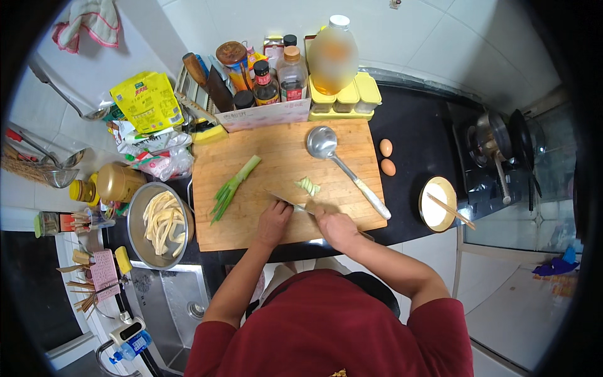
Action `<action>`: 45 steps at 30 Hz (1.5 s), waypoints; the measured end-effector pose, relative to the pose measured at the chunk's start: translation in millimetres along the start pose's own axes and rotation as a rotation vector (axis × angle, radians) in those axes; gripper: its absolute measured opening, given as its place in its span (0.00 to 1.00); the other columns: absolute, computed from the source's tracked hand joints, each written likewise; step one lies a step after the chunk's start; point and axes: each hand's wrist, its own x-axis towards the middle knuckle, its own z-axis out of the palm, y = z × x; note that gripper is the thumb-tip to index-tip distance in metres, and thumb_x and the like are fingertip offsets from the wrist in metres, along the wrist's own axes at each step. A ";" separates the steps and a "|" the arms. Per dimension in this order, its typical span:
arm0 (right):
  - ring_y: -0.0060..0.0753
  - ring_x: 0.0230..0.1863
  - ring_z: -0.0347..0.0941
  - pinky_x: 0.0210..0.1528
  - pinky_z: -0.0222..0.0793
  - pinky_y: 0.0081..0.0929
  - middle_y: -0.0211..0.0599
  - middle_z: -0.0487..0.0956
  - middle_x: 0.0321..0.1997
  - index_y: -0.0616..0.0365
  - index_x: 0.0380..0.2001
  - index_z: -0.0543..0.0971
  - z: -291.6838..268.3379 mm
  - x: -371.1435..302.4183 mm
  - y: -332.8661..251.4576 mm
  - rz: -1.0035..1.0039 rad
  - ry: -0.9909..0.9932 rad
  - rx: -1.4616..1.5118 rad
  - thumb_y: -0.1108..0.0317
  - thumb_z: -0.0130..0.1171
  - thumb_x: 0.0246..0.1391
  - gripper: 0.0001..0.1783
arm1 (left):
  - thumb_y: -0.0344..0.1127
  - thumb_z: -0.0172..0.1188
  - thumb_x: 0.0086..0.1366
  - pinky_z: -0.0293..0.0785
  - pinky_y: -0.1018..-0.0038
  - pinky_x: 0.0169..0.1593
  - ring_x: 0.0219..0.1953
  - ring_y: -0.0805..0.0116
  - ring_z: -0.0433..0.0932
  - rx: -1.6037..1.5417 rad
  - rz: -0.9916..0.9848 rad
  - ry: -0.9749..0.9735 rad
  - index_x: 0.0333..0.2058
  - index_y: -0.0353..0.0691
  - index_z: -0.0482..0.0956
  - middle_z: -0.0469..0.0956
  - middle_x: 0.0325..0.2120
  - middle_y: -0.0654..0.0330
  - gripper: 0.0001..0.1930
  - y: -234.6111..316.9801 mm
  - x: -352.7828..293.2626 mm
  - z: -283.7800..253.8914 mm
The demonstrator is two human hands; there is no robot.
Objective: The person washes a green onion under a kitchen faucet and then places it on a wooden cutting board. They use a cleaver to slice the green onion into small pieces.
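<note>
My right hand (336, 228) is closed around the handle of a kitchen knife (286, 200). The blade points up and left, low over a wooden cutting board (345, 132). Close beside the blade, my left hand (274, 221) rests on the board with its fingers curled; whatever lies under them is hidden. A small pale piece (299, 207) shows by the blade between the hands. Just beyond sits a little heap of sliced scallion (308, 185). Further left lies a length of scallion (236, 186) with green leaves. A metal ladle (322, 143) lies across the board's right side.
A metal bowl of pale strips (164, 220) stands left, above the sink (166, 301). Two eggs (387, 157) and a bowl with chopsticks (438, 202) are on the right, before the stove (493, 141). Bottles (292, 75) and yellow-lidded containers (345, 97) line the back.
</note>
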 end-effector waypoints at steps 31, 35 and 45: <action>0.56 0.31 0.80 0.33 0.76 0.47 0.57 0.80 0.27 0.66 0.39 0.69 -17.0 -6.9 -1.8 0.053 -0.082 0.083 0.75 0.44 0.55 0.10 | 0.28 0.55 0.52 0.76 0.69 0.40 0.39 0.60 0.75 -0.026 0.050 -0.006 0.37 0.38 0.77 0.75 0.35 0.58 0.12 -6.9 -9.6 -5.6; 0.54 0.31 0.80 0.34 0.76 0.45 0.56 0.80 0.26 0.66 0.38 0.70 -6.2 -0.7 -2.2 0.022 -0.086 0.048 0.75 0.45 0.54 0.09 | 0.28 0.55 0.52 0.77 0.69 0.40 0.39 0.60 0.75 -0.020 0.043 -0.001 0.37 0.39 0.77 0.75 0.35 0.59 0.11 -6.5 -10.0 -5.4; 0.53 0.31 0.80 0.33 0.76 0.46 0.55 0.80 0.27 0.64 0.39 0.70 1.7 7.2 -2.0 0.120 -0.013 0.101 0.74 0.46 0.55 0.09 | 0.28 0.55 0.52 0.76 0.68 0.41 0.41 0.58 0.75 -0.045 0.030 0.068 0.36 0.39 0.76 0.75 0.37 0.56 0.11 -14.3 -19.0 3.7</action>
